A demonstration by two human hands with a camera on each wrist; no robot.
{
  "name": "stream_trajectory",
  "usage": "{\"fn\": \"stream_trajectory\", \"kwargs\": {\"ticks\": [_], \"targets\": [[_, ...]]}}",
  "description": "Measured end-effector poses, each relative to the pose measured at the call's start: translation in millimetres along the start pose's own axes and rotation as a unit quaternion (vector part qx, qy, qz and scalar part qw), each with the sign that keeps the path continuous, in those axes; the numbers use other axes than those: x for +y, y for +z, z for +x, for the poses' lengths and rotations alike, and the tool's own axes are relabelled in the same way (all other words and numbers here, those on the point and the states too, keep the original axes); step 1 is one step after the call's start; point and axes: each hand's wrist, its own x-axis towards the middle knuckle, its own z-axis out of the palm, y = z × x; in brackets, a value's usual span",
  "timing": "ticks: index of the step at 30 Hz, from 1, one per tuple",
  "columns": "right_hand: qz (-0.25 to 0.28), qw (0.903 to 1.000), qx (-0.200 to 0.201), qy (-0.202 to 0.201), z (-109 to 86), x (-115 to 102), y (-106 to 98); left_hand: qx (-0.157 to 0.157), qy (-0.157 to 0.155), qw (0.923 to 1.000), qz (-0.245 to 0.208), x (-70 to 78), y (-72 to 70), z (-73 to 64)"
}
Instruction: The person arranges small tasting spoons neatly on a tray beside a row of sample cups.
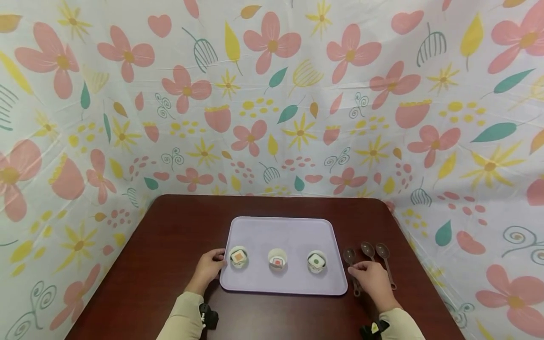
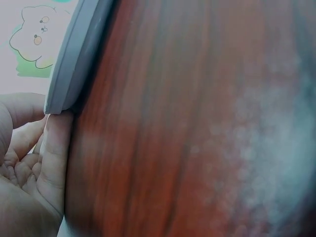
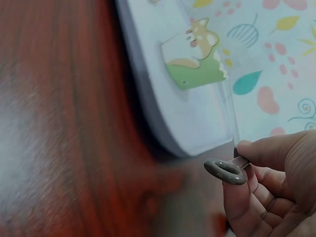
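Note:
A lavender tray (image 1: 280,231) holds three small paper cups in a row: a left cup (image 1: 238,265), a middle cup (image 1: 277,268) and a right cup (image 1: 316,270). A small whitish block-like piece shows in each, marked orange, red and green. My left hand (image 1: 208,269) holds the tray's left rim (image 2: 74,64) between thumb and fingers. Right of the tray, my right hand (image 1: 374,279) pinches a brown spoon (image 1: 349,256) by its handle; the handle's ring end (image 3: 225,172) sticks out past the fingertips in the right wrist view.
Two more brown spoons, a middle one (image 1: 367,249) and an outer one (image 1: 383,251), lie beside the right hand on the dark wood table (image 1: 187,222). A flower-patterned curtain (image 1: 272,108) encloses the table's back and sides.

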Motion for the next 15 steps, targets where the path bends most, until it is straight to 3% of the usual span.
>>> {"fn": "stream_trajectory", "kwargs": {"ticks": [15], "targets": [[0.05,0.9987,-0.01,-0.01,7.1,-34.9,5.4,0.006,0.008,0.9999,0.014,-1.4,-0.1,1.3]]}}
